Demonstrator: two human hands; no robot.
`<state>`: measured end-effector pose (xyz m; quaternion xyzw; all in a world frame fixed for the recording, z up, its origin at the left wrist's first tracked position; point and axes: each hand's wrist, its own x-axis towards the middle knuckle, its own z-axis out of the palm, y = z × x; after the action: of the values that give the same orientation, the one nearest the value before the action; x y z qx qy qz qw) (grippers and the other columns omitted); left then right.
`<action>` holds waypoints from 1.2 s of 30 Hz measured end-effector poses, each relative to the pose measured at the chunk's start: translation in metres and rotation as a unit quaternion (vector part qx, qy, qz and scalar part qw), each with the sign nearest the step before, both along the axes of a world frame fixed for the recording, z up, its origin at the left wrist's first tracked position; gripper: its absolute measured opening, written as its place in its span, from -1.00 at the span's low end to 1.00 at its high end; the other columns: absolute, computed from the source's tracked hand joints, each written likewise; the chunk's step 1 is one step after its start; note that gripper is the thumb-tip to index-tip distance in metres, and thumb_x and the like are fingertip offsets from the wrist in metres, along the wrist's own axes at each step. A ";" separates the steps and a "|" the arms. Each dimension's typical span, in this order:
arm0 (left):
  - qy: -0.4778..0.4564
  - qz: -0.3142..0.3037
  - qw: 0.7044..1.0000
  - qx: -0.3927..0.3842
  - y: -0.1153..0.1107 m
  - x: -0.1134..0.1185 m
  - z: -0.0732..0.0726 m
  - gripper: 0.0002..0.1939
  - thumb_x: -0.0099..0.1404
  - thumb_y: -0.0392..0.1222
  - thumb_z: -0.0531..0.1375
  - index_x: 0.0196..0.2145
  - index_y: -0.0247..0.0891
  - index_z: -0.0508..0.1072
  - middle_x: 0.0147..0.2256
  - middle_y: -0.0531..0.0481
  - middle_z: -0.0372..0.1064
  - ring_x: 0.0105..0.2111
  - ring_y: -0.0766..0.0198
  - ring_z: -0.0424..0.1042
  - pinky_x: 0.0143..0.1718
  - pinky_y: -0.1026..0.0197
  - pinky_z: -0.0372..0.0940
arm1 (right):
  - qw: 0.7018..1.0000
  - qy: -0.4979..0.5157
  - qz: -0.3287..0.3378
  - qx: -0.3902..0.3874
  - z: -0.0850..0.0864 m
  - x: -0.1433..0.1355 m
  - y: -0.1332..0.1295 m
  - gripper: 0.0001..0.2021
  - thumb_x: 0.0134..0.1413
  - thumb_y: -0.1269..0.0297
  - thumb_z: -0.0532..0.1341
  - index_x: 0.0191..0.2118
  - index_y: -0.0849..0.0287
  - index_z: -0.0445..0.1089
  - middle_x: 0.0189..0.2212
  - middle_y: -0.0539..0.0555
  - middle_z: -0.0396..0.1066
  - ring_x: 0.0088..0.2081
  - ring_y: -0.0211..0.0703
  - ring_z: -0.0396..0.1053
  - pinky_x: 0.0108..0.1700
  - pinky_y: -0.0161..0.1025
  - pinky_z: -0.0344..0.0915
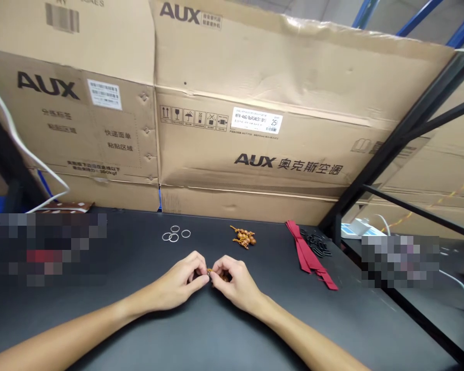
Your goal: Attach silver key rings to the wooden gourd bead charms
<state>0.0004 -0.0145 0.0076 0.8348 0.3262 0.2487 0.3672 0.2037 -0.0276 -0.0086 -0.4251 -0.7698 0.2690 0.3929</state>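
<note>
Over the middle of the dark table, my left hand (188,278) and my right hand (234,282) meet fingertip to fingertip. Both are closed in a pinch on a small beaded charm (225,276) with an orange-brown cord; its brown beads show partly under my right fingers. Whatever lies right between the left fingertips is mostly hidden. Beyond my hands, several thin metal rings (186,234) lie to the left, and a small pile of brown beaded charms (246,239) lies to the right.
Red ribbon strips (307,252) and a heap of black pieces (317,244) lie at the right. Cardboard (247,144) stands along the back edge of the table (170,340). A black metal frame (371,165) rises at the right; blurred patches cover both sides.
</note>
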 end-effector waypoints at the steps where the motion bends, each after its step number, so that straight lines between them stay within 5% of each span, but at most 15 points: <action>1: 0.001 0.006 1.000 0.004 0.000 0.000 -0.001 -0.80 0.41 -0.08 0.04 -0.32 -0.23 0.31 -0.23 0.02 0.23 -0.41 0.34 0.21 -0.32 0.25 0.23 | 1.000 -0.002 0.004 0.009 0.000 0.000 -0.001 -0.90 0.09 0.34 0.17 -0.43 0.16 0.33 -0.52 -0.02 0.36 -0.52 -0.30 0.28 -0.45 -0.37 0.26; 8: -0.016 0.030 0.999 0.025 0.005 0.001 -0.008 -0.75 0.41 -0.11 0.04 -0.39 -0.25 0.35 -0.24 0.00 0.25 -0.43 0.35 0.24 -0.35 0.26 0.24 | 0.999 -0.031 0.027 0.033 -0.001 0.000 -0.002 -0.89 0.16 0.34 0.15 -0.40 0.15 0.32 -0.47 0.00 0.37 -0.48 -0.28 0.31 -0.41 -0.35 0.29; 16: -0.008 0.027 0.999 0.039 0.004 0.000 -0.006 -0.81 0.36 -0.18 0.08 -0.39 -0.25 0.39 -0.23 0.01 0.27 -0.43 0.36 0.25 -0.34 0.27 0.25 | 0.999 -0.031 -0.036 0.004 -0.001 0.002 0.005 -0.89 0.14 0.34 0.15 -0.41 0.14 0.33 -0.55 -0.01 0.41 -0.49 -0.24 0.34 -0.44 -0.35 0.26; 24: 0.004 0.034 0.998 0.055 0.003 0.001 -0.006 -0.74 0.38 -0.12 0.07 -0.43 -0.26 0.40 -0.23 -0.01 0.28 -0.40 0.33 0.29 -0.36 0.27 0.24 | 0.997 -0.044 0.018 0.057 0.000 0.000 -0.002 -0.88 0.15 0.34 0.14 -0.41 0.14 0.33 -0.47 0.01 0.37 -0.43 -0.23 0.30 -0.36 -0.32 0.26; 30: 0.004 0.036 0.998 0.058 0.004 -0.001 -0.004 -0.79 0.34 -0.17 0.12 -0.43 -0.24 0.43 -0.23 0.02 0.28 -0.42 0.35 0.28 -0.35 0.28 0.23 | 0.997 -0.068 -0.035 0.033 -0.002 0.001 0.002 -0.89 0.15 0.39 0.15 -0.41 0.14 0.32 -0.52 0.00 0.40 -0.43 -0.21 0.31 -0.35 -0.29 0.25; 36: 0.014 0.037 0.996 0.078 0.003 0.000 -0.006 -0.73 0.38 -0.11 0.08 -0.43 -0.26 0.41 -0.22 0.00 0.27 -0.38 0.33 0.29 -0.33 0.27 0.24 | 0.996 -0.071 0.000 0.062 0.000 0.001 0.000 -0.88 0.14 0.38 0.15 -0.42 0.14 0.31 -0.49 0.00 0.38 -0.41 -0.21 0.30 -0.34 -0.30 0.24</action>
<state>0.0004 -0.0113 0.0021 0.8517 0.3419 0.2749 0.2864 0.2046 -0.0280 -0.0083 -0.4177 -0.8108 0.1905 0.3629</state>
